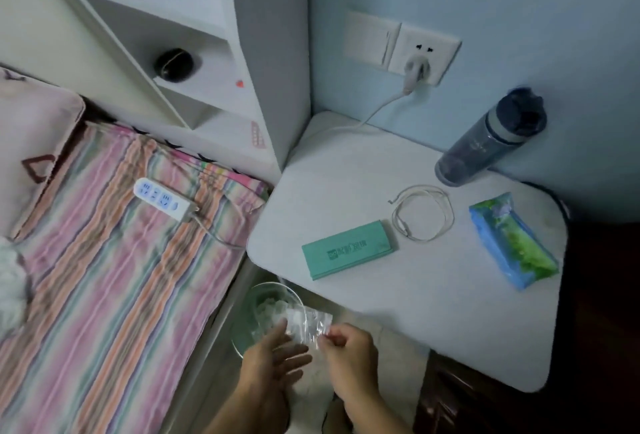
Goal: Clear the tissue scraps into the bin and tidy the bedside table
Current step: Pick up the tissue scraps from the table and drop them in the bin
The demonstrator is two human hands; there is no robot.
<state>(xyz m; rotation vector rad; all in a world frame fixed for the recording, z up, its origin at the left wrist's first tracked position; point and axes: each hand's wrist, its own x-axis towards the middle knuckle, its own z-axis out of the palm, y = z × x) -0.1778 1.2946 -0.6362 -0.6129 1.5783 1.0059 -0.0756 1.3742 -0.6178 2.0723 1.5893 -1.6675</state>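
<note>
A small bin lined with clear plastic stands on the floor between the bed and the white bedside table; white tissue scraps lie inside it. Both hands are low over the bin's near edge. My left hand has its fingers spread flat under the crinkled clear plastic. My right hand pinches the plastic's edge between thumb and fingers. On the table lie a teal box, a coiled white cable and a blue-green tissue pack.
A dark water bottle leans against the wall at the table's back. A plug and cord hang from the wall socket. A white power strip lies on the striped bedsheet to the left. Shelves rise behind the bed.
</note>
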